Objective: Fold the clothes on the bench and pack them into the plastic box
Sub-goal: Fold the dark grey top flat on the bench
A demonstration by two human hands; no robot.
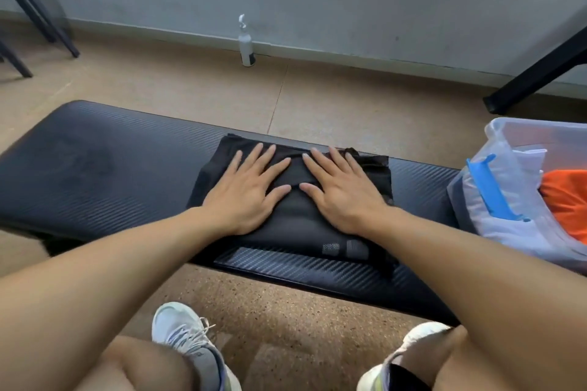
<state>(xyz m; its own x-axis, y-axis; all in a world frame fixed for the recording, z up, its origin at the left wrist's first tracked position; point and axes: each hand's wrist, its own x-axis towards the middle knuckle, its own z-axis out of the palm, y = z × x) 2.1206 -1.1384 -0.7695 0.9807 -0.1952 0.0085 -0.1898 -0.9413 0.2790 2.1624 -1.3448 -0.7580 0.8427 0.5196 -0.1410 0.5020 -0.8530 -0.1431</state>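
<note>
A black garment (295, 219), folded into a rough rectangle, lies in the middle of the black padded bench (104, 165). My left hand (247, 190) presses flat on its left half with fingers spread. Beside it, my right hand (340, 190) lies flat on the right half, fingers also spread, thumbs almost meeting. Neither hand holds anything. At the bench's right end stands a clear plastic box (521, 143) with a blue latch (489, 190); an orange garment (568, 200) lies inside it.
A white bottle (246, 47) stands on the floor against the far wall. Dark chair legs (38, 25) are at the far left and a black table leg (536, 73) at the far right. My shoes (187, 343) rest on the floor below the bench.
</note>
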